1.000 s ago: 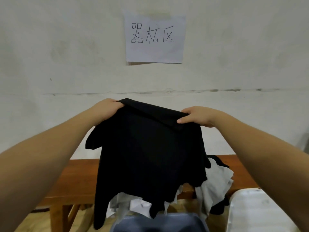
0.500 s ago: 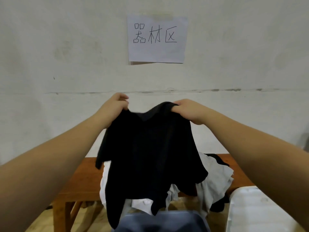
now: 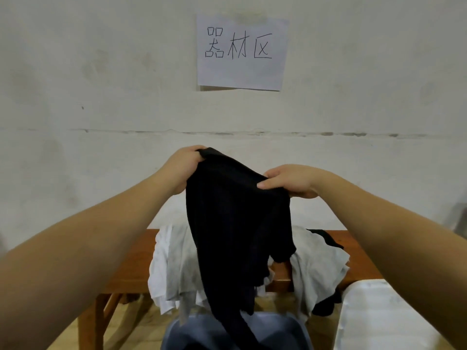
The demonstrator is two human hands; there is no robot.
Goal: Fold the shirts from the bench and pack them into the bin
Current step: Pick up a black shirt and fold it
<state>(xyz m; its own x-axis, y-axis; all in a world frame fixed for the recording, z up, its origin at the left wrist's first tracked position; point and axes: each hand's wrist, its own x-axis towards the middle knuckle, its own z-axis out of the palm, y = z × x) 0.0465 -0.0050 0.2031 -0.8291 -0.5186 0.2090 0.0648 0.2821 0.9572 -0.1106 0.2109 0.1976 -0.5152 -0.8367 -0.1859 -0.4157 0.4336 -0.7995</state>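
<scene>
A black shirt (image 3: pixel 237 223) hangs in the air in front of me, folded narrow and drooping toward the bin. My left hand (image 3: pixel 183 170) grips its top left corner, held slightly higher. My right hand (image 3: pixel 290 181) pinches the top edge on the right, thumb over the fabric. Behind it, a heap of white shirts (image 3: pixel 174 263) with some black cloth (image 3: pixel 326 239) lies on the brown wooden bench (image 3: pixel 131 269). The blue-grey bin (image 3: pixel 285 329) stands below, at the bottom middle; the shirt's lower end hangs into it.
A white wall stands close behind the bench, with a paper sign (image 3: pixel 241 51) taped on it. A white object (image 3: pixel 379 317) sits at the lower right beside the bin. Wooden floor shows under the bench at the lower left.
My hands have drawn closer together and the black shirt has narrowed into a folded strip. My left hand now sits higher than my right. The shirt's bottom end has dropped into the bin.
</scene>
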